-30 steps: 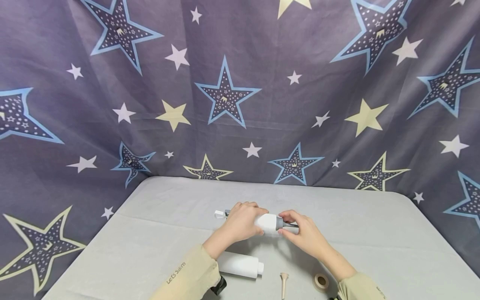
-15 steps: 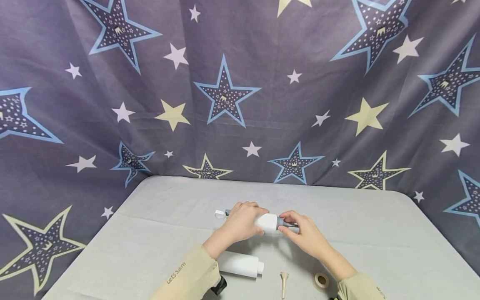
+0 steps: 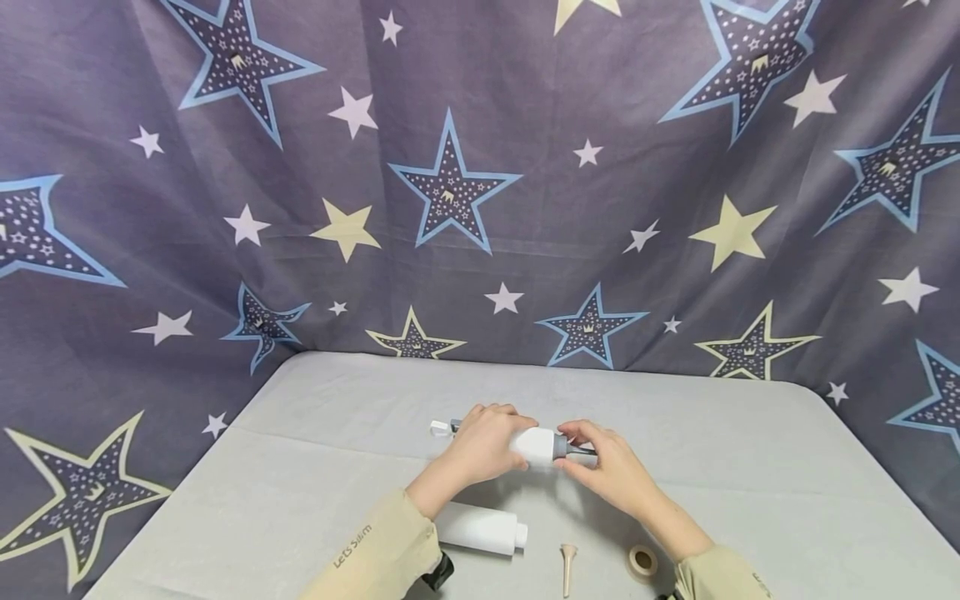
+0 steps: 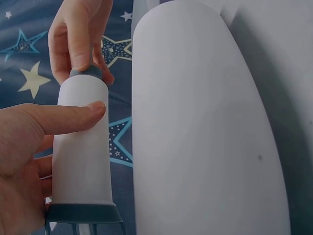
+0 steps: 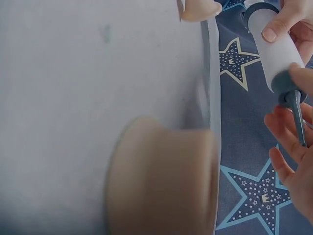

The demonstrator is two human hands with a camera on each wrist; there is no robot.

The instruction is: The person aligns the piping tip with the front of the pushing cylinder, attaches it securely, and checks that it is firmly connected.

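Note:
My left hand [image 3: 480,446] grips a white cylinder [image 3: 534,446] with grey-blue ends, held sideways above the table. In the left wrist view, its thumb lies across the white body, and slim prongs stick out from the dark collar [image 4: 82,213] at one end. A white loop [image 3: 440,428] shows past the left hand. At the other end my right hand [image 3: 611,471] pinches the grey cap [image 3: 560,446] between thumb and fingers. From that cap a thin grey stem [image 5: 297,117] reaches toward the right palm. Part of the cylinder is hidden behind the left hand.
A white bottle-like cylinder [image 3: 480,531] with a narrow neck lies on the grey table [image 3: 360,408], below the left hand. Nearer the front are a beige tee-shaped peg [image 3: 567,571] and a beige spool-like ring [image 3: 642,563]. A star-patterned curtain [image 3: 495,275] hangs behind.
The right fingers have shifted slightly around the grey cap, and its stem shows at a slightly different angle. The left hand and the things on the table stay in place.

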